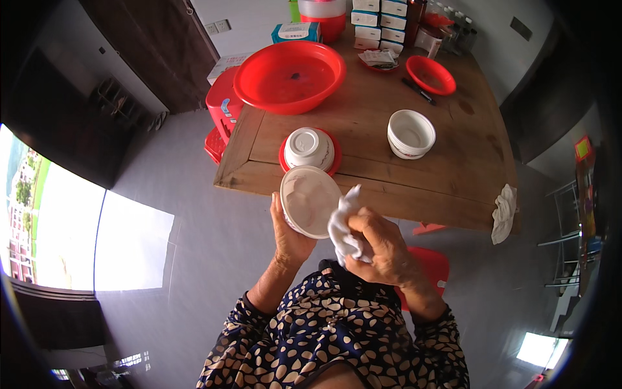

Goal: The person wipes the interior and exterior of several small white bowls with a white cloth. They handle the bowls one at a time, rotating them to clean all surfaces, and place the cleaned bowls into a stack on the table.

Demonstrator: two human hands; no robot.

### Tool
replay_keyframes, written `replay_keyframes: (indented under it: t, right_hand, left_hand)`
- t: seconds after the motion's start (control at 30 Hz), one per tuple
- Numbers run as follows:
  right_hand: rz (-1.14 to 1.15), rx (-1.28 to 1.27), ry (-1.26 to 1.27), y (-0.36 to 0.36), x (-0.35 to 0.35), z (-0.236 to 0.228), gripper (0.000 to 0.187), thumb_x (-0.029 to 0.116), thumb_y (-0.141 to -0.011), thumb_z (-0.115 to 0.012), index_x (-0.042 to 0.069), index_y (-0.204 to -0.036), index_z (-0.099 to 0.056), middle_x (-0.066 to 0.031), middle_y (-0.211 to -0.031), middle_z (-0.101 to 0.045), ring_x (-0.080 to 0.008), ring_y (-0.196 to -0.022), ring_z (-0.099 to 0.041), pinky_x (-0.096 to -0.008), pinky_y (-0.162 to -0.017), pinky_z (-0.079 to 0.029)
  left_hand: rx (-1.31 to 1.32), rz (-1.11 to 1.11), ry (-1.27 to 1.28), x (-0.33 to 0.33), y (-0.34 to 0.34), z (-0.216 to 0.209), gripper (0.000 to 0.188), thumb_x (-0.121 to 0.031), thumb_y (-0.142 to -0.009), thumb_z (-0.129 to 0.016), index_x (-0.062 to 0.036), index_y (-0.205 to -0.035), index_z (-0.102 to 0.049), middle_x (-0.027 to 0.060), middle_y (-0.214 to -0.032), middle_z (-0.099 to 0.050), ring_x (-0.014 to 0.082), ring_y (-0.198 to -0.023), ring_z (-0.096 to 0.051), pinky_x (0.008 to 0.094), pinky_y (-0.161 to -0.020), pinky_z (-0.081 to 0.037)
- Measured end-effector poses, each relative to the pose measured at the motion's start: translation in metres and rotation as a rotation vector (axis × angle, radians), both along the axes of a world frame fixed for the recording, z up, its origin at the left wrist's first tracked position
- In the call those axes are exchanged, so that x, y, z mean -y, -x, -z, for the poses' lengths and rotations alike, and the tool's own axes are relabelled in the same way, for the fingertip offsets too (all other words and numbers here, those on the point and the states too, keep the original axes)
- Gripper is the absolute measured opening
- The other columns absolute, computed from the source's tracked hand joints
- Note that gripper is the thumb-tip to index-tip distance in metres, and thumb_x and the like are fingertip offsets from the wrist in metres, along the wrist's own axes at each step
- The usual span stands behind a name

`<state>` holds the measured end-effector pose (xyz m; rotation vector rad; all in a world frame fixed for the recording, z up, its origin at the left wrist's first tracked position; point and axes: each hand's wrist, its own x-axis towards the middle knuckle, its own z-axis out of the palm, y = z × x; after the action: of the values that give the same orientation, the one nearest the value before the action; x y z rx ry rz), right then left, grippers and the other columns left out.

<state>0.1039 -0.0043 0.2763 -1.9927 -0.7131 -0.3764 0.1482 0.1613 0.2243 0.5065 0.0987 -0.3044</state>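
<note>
A white bowl (312, 202) is tilted with its inside facing me, and my left hand (290, 238) grips it from the left and below. In my right hand (382, 249) is a bunched white cloth (345, 227), close to the bowl's right rim; whether they touch I cannot tell. Just beyond the held bowl, upside-down white bowls (310, 146) rest on a red plate (337, 155) near the table's front edge. To the right, a stack of upright white bowls (412, 133) stands on the wooden table (363, 149).
A large red basin (291, 74) occupies the table's far left. Farther back are a smaller red bowl (431, 74), a dark pen-like object (418, 91) and stacked tissue packs (379, 23). Another white cloth (504, 214) hangs over the right edge. A red stool (427, 269) stands beside me.
</note>
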Motion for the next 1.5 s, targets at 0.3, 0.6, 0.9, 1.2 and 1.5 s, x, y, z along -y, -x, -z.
replay_keyframes:
  t: [0.3,0.6,0.9,1.2,1.5]
  right_hand:
    - [0.219,0.491,0.258,-0.023,-0.018,0.041,0.026,0.011,-0.063,-0.071,0.005,-0.086,-0.06,-0.0029,-0.07,-0.049,-0.0204,-0.064,-0.052,-0.0314,-0.055,-0.048]
    - [0.005,0.319,0.197,-0.044,0.01,0.026,0.022,0.01,-0.066,-0.071,0.006,-0.084,-0.06,-0.0043,-0.075,-0.055,-0.0231,-0.068,-0.055,-0.0336,-0.058,-0.049]
    - [0.525,0.1,-0.576,-0.065,0.016,0.03,0.024,0.005,-0.086,-0.059,-0.002,-0.109,-0.057,-0.0065,-0.086,-0.063,-0.0093,-0.067,-0.058,-0.0276,-0.052,-0.047]
    - [0.371,0.317,0.197,-0.027,-0.013,0.023,0.018,0.021,-0.068,-0.067,0.007,-0.071,-0.058,-0.0057,-0.078,-0.049,-0.0245,-0.07,-0.047,-0.0384,-0.06,-0.04]
    - [0.291,-0.149,-0.351,-0.065,0.001,0.022,0.027,-0.002,-0.074,-0.058,0.003,-0.099,-0.05,-0.0099,-0.093,-0.051,-0.021,-0.084,-0.053,-0.033,-0.074,-0.044]
  left_hand:
    - [0.059,-0.037,-0.205,0.01,0.005,0.009,0.053,-0.047,-0.093,-0.043,-0.0082,-0.129,-0.046,0.0107,-0.122,-0.055,0.0249,-0.114,-0.05,0.0383,-0.098,-0.041]
    - [0.884,0.281,-1.364,-0.033,-0.001,-0.044,0.031,-0.013,-0.077,-0.07,-0.0033,-0.106,-0.063,0.0114,-0.099,-0.064,0.0223,-0.095,-0.061,0.0353,-0.083,-0.048]
    - [0.296,0.413,-0.931,-0.017,0.002,-0.01,0.033,-0.024,-0.088,-0.065,0.004,-0.104,-0.057,0.011,-0.092,-0.064,0.0162,-0.077,-0.064,0.0285,-0.058,-0.055]
    - [0.487,0.146,-0.865,0.012,0.009,0.006,0.029,-0.021,-0.096,-0.053,-0.0025,-0.118,-0.05,0.0051,-0.102,-0.06,0.0105,-0.095,-0.055,0.0256,-0.084,-0.047]
    - [0.457,0.156,-0.845,0.015,0.018,0.0,0.022,-0.015,-0.096,-0.053,-0.0011,-0.113,-0.054,0.0023,-0.099,-0.059,0.0094,-0.094,-0.053,0.0253,-0.086,-0.044]
